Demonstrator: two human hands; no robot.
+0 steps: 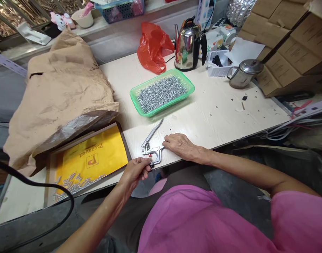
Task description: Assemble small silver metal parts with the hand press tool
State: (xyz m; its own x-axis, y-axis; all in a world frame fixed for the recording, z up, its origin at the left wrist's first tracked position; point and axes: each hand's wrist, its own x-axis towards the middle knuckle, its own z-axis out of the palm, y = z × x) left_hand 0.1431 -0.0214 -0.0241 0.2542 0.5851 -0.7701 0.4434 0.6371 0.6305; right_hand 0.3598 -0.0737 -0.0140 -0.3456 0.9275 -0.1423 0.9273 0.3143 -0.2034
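Observation:
A pair of silver snap-fastener pliers (pixel 157 154) lies near the table's front edge, its handles spread and a spring and a red part showing by the jaws. My right hand (pixel 180 146) is closed round the end of the lower handle. At the jaw end, my left hand (pixel 137 170) pinches the pliers beside a small black piece; whether a tiny part is also between the fingertips is hidden. Beyond the pliers stands a green basket (pixel 137 108) full of small metal pieces.
To the left, a shallow box with a yellow base (pixel 108 147) holds loose metal pieces, beside a large brown paper sack (pixel 68 80). A red bag (pixel 153 45), a kettle (pixel 187 49), a metal pot (pixel 242 75) and cardboard boxes (pixel 290 59) stand behind. A black cable (pixel 63 189) hangs at left.

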